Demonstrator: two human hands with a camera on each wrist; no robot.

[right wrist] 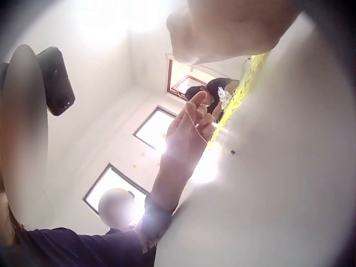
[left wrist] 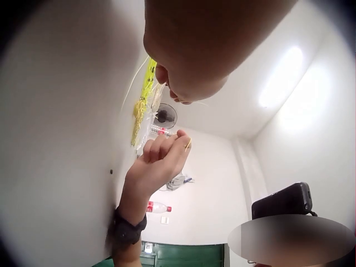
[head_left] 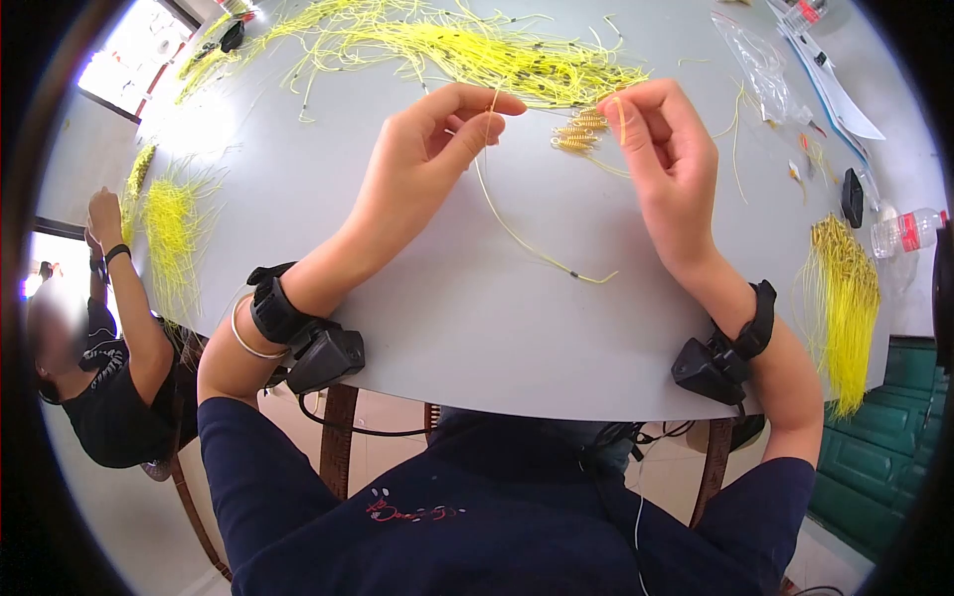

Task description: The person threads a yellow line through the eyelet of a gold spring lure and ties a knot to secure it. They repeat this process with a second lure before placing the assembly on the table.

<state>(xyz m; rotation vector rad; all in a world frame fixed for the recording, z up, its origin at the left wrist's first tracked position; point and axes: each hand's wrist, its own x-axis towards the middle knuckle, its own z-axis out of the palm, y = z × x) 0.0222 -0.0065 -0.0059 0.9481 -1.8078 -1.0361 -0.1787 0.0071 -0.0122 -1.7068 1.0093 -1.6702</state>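
Observation:
My left hand (head_left: pixel 422 149) pinches a thin pale-yellow line (head_left: pixel 509 230) between thumb and index finger; the line's lower end curves over the grey table and carries a small dark bead (head_left: pixel 574 275). To its right, my right hand (head_left: pixel 668 149) is raised with thumb and bent index finger together, pinching a short yellow-gold strand (head_left: pixel 623 111), which also shows at the fingertips in the left wrist view (left wrist: pixel 188 144). Several gold spring coils (head_left: pixel 578 133) lie between the two hands. The hands are apart. In the right wrist view the line hangs from the left hand (right wrist: pixel 189 130).
A long pile of yellow lines (head_left: pixel 477 50) lies across the table's far side. Bundles of yellow line lie at the left (head_left: pixel 171 214) and right (head_left: pixel 845 308). A plastic bag (head_left: pixel 760 74), a black object (head_left: pixel 852 197) and a bottle (head_left: pixel 906 232) are at the right. Another person (head_left: pixel 109 368) sits at the left.

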